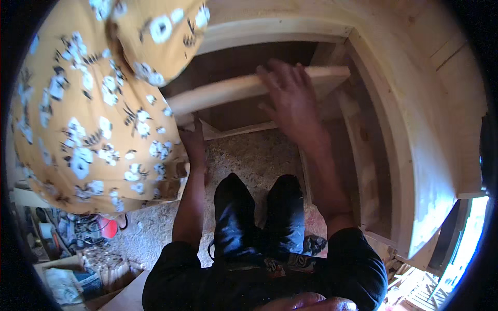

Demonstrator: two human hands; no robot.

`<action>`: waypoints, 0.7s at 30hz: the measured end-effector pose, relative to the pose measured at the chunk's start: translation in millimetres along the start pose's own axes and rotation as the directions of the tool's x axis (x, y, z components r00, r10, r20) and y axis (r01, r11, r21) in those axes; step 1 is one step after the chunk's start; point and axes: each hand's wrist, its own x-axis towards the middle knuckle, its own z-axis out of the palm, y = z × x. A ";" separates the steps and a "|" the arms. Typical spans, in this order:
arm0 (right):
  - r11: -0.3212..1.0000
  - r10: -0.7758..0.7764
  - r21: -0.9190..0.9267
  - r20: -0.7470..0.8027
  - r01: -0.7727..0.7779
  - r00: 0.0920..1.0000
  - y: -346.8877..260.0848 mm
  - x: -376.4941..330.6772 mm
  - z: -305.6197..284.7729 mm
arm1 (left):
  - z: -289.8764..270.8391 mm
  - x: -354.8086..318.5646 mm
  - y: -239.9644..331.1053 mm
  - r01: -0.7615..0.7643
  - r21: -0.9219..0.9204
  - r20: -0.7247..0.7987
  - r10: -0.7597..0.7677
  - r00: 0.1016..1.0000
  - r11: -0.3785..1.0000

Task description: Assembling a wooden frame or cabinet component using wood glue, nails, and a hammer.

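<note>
A pale wooden board (pixel 228 94) slants across the inside of a large wooden cabinet frame (pixel 280 30). Over the board's upper edge, right of its middle, my right hand (pixel 291 98) has its fingers curled, with the thumb on the near side. My left hand (pixel 194 139) grips the board's left part from below, its fingers partly hidden by the board and by yellow cloth. The board's right end reaches close to the frame's inner right side, and its left end goes out of sight behind that cloth.
Close on my left stands another person in yellow floral clothing (pixel 88 124). Cut wood pieces (pixel 106 267) and assorted tools (pixel 57 233) lie at the lower left. A frame side (pixel 415 155) rises at right. Rough floor (pixel 244 155) shows beneath.
</note>
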 end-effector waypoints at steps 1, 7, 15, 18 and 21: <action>0.997 0.034 -0.077 0.129 -0.024 0.991 4.2 6.5 -4.3 | -2.2 -6.5 -21.6 0.001 -0.010 0.014 0.000 1.000 1.000; 0.980 0.075 0.103 0.594 -0.169 0.801 -50.2 -5.3 -14.0 | -151.1 -44.4 -99.1 -0.179 0.367 0.427 0.006 0.904 0.913; 0.899 0.282 0.153 0.518 -0.411 0.808 -131.2 -53.7 -143.8 | -288.7 -154.4 57.9 0.500 0.806 0.310 -0.945 0.101 0.318; 0.846 0.371 0.197 0.448 -0.495 0.813 -133.0 -36.6 -210.0 | -325.1 -173.9 78.4 0.786 0.616 0.116 -0.992 -0.040 0.041; 0.743 0.541 0.124 0.466 -0.658 0.700 -128.8 -21.3 -287.5 | -331.4 -175.8 101.2 0.836 0.548 0.017 -0.999 0.028 0.033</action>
